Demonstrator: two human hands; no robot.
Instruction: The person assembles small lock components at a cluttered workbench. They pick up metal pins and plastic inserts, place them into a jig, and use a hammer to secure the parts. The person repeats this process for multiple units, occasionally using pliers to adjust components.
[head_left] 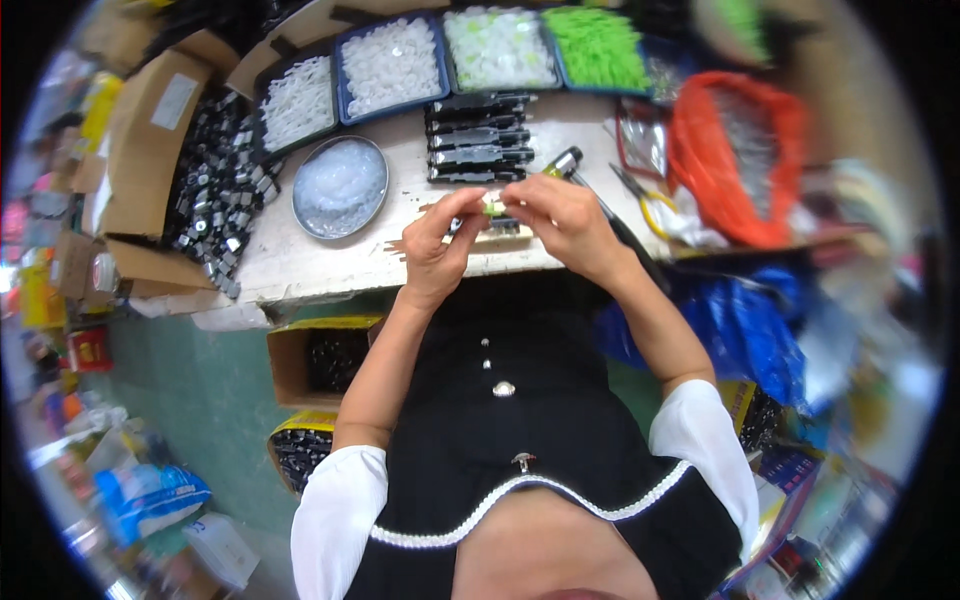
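Over the near edge of the workbench, both my hands are raised close together with fingertips pinched. A small light-green piece (494, 209) sits between them, touched by the fingers of my left hand (436, 246) and my right hand (574, 224). The piece is partly hidden by the fingers. Just beneath my fingertips lies a dark part (508, 227) on the bench, mostly covered. Beyond my hands, several black elongated assemblies (478, 156) lie side by side in a column. To the right of them a black-and-green screwdriver-like tool (563, 163) lies at a slant.
Trays of white pieces (390, 66) and green pieces (596, 48) line the back. A round metal dish (341, 187) holds clear, glossy material. Metal parts (215, 185) spill from a cardboard box (150, 150) at left. Yellow-handled pliers (655, 214) lie by a red bag (690, 140) at right.
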